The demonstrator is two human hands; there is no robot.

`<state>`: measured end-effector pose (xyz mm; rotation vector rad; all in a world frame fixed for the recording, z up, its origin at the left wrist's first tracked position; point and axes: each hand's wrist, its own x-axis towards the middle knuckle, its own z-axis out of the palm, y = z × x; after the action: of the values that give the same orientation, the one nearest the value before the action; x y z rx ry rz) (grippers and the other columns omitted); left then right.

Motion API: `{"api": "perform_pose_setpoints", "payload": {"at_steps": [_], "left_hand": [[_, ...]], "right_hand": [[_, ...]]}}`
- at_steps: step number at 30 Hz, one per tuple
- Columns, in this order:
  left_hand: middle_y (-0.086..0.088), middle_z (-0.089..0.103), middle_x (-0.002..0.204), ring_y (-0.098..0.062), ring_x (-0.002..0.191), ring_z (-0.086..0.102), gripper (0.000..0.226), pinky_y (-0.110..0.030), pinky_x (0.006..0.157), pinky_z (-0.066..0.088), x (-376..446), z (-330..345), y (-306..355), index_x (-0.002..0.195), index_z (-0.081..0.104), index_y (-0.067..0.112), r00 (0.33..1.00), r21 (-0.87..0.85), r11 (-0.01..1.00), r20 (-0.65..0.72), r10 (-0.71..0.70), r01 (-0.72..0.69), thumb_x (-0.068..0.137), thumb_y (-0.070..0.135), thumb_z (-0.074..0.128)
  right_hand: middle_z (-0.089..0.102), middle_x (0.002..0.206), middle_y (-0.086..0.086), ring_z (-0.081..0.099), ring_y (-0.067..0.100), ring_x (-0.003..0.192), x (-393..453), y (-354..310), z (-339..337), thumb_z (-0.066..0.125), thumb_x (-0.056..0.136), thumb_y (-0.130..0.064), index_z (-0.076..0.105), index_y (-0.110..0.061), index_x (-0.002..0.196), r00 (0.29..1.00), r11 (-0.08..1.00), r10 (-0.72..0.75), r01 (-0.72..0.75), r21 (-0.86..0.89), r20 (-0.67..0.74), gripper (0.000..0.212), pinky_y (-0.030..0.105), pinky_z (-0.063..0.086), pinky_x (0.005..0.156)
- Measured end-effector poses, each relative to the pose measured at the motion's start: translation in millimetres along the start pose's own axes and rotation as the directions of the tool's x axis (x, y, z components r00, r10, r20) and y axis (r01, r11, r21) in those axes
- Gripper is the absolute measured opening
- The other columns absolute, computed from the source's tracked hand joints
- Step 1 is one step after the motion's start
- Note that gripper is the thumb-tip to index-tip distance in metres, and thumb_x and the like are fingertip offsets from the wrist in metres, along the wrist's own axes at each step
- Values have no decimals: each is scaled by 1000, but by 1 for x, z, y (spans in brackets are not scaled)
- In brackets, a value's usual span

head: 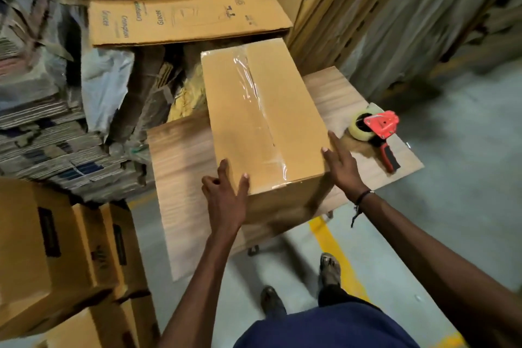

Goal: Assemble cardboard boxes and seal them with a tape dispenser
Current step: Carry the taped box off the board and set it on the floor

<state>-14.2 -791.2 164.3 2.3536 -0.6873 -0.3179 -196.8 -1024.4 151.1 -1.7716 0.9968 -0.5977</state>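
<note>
While taped box (262, 118) is sitting on wooden table (180, 155), left hand (226, 192) and right hand (343, 167) are bracketing near corners, fingers straight, gripping nothing. Judgement: squeezing both sides evenly before lifting; tape dispenser (377, 135) is lying just right of box.

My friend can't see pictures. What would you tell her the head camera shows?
A person's left hand and right hand rest with straight fingers on the near corners of a closed cardboard box, sealed along its top seam with clear tape, on a wooden table. A red tape dispenser lies on the table to the right.
</note>
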Motion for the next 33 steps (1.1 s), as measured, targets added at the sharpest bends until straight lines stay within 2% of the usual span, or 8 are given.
{"api": "perform_pose_setpoints", "payload": {"at_steps": [7,13,16,21,25,27,30,33], "left_hand": [[-16,30,134,-36,123,33,71,-52,96,49,10,36,35,159,17,33,997,-99,993,18,-69,71,101,59,47],[-16,30,137,-39,123,35,62,-52,97,39,18,26,57,145,36,24,990,191,976,-118,-83,105,95,52,58],[-10,38,133,-31,121,42,46,-47,98,41,28,19,95,134,48,21,978,80,994,-187,92,-78,92,32,64],[-1,55,115,-13,94,61,27,-25,79,49,50,46,192,120,59,16,937,-275,903,18,350,-332,94,15,64],[-1,59,109,-11,88,61,17,-17,72,43,72,99,260,109,62,16,900,-311,885,152,408,-348,93,12,64],[-3,62,108,-11,87,61,13,-14,72,45,82,128,285,106,63,15,897,-319,896,216,386,-309,93,12,65],[-6,67,108,-21,92,65,11,-32,79,52,99,174,315,103,67,12,915,-298,941,313,253,-158,93,14,65],[-6,70,105,-24,95,65,11,-30,74,46,112,207,326,103,69,10,929,-265,963,341,141,-49,93,13,66]], "right_hand": [[53,154,3,47,17,143,67,12,-20,60,105,-36,52,-18,153,998,998,46,-45,37,-39,52,47,34,124],[48,158,-3,45,12,142,72,2,-34,53,108,-43,47,-23,156,998,994,60,-62,88,32,53,35,33,121],[61,145,0,61,15,127,72,6,-54,48,109,-46,54,-23,149,992,973,121,-111,203,-37,47,35,46,107],[76,110,8,74,16,94,81,28,-120,60,104,-21,73,-10,113,958,981,137,-96,168,-251,20,29,57,82],[74,102,7,69,25,101,98,70,-168,66,91,-23,75,-9,104,941,973,219,-231,-19,-257,21,24,46,81],[75,106,14,68,31,106,110,97,-183,64,81,-35,75,-5,107,933,940,294,-321,-113,-206,42,25,40,84],[72,123,15,64,32,117,132,134,-194,73,92,-26,70,-4,121,904,879,415,-428,-210,-106,37,27,42,89],[67,130,20,60,37,122,152,163,-190,74,93,-21,61,-6,126,863,817,506,-483,-315,-9,38,33,43,88]]}}
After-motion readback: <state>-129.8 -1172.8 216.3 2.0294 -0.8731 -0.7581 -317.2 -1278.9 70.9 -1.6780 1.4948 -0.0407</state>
